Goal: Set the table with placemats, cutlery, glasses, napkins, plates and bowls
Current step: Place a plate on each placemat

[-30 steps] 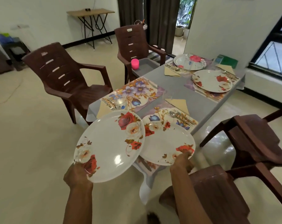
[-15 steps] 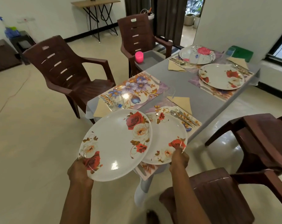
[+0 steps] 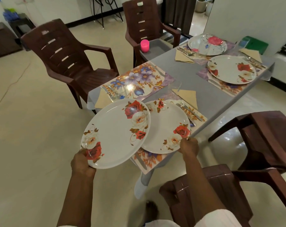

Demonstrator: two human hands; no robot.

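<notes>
My left hand (image 3: 82,163) grips the near rim of a white rose-patterned plate (image 3: 113,135), held tilted beyond the grey table's (image 3: 204,94) near corner. My right hand (image 3: 189,145) holds a second rose plate (image 3: 165,128) by its near edge, low over the near floral placemat (image 3: 148,159). A fork and knife (image 3: 189,110) and a folded beige napkin (image 3: 188,95) lie to that plate's right. The near-left placemat (image 3: 139,81) has no plate; cutlery (image 3: 113,94) and a napkin (image 3: 102,99) lie at its left end.
Two more plates (image 3: 231,69) (image 3: 207,45) sit on placemats at the far end. A pink cup (image 3: 144,45) stands at the table's left edge. Brown plastic chairs (image 3: 68,58) (image 3: 148,28) (image 3: 267,140) surround the table; one chair back (image 3: 209,194) is right below my right arm.
Both plates have moved forward toward the table. The right plate has come down over the near placemat, and the view has drawn closer.
</notes>
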